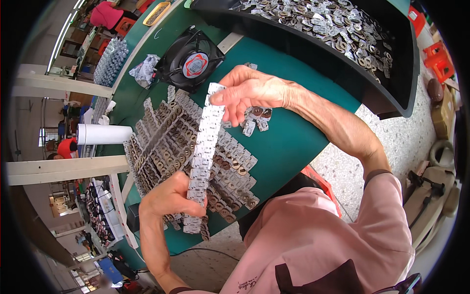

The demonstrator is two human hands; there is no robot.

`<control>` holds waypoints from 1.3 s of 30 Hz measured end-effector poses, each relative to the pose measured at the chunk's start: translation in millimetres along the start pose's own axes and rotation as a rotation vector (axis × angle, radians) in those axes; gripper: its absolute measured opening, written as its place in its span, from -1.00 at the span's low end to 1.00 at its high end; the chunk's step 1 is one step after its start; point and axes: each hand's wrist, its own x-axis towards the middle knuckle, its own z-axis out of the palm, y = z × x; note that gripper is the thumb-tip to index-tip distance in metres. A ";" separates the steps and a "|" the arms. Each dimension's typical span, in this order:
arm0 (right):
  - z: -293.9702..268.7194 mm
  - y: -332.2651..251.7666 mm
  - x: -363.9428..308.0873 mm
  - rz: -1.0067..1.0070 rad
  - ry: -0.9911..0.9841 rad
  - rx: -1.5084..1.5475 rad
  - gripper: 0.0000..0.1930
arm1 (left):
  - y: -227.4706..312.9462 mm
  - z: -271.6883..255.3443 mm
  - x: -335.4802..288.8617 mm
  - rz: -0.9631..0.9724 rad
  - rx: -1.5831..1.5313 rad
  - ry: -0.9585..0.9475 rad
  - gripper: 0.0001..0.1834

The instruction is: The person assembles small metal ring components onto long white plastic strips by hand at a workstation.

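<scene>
Silvery pieces formed one strip (201, 147), held over the green tabletop (293, 132), above other strips (164, 137) too overlapped to count. The left hand (169, 196) closed on its lower end; the right hand (252, 90) pinched the upper end, thumb against fingers. One black fan (176, 61) and one black bin (411, 81) stood nearby, with speckled floor (387, 130) beyond.

A black fan (191, 60) sits on the green tabletop (281, 142); just left of it I see crumpled wrap (145, 71), farther left a white cylinder (104, 134), and red stools (438, 61) well to its right.
</scene>
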 end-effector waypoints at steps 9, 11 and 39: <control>-6.2 9.2 8.8 -0.170 0.184 0.565 -0.77 | -32.6 -40.9 35.2 0.764 -1.307 0.072 -0.62; -4.9 8.0 8.3 -0.170 0.202 0.499 -0.77 | -21.0 -27.8 53.4 0.763 -1.294 0.251 -0.64; 0.1 0.0 6.0 -0.148 0.370 -0.107 -0.82 | 12.0 13.1 129.7 0.871 -1.118 0.813 -0.72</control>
